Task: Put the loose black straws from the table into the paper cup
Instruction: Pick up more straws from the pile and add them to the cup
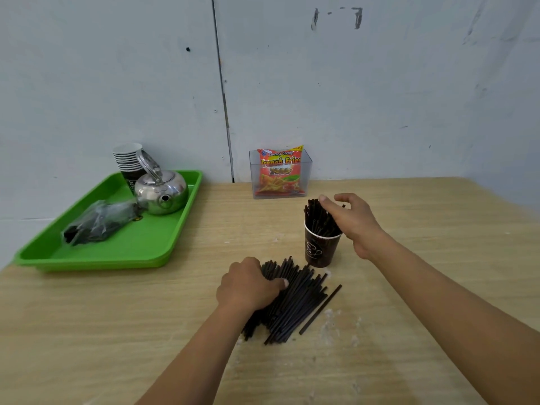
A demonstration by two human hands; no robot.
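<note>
A dark brown paper cup [320, 250] stands upright on the wooden table [146, 331], holding a bunch of black straws [317, 219] that lean to the left. My right hand [350, 220] rests against the tops of those straws, thumb and fingers curled around them. In front of the cup lies a heap of loose black straws [295, 302], with one straw [320, 309] lying apart at its right. My left hand [248, 283] presses down on the left part of the heap, fingers curled over several straws.
A green tray [140, 244] at the left holds a steel kettle [162, 191], a stack of paper cups [128, 160] and a plastic bag of straws [99, 219]. A clear box with a snack packet [280, 173] stands against the wall behind the cup.
</note>
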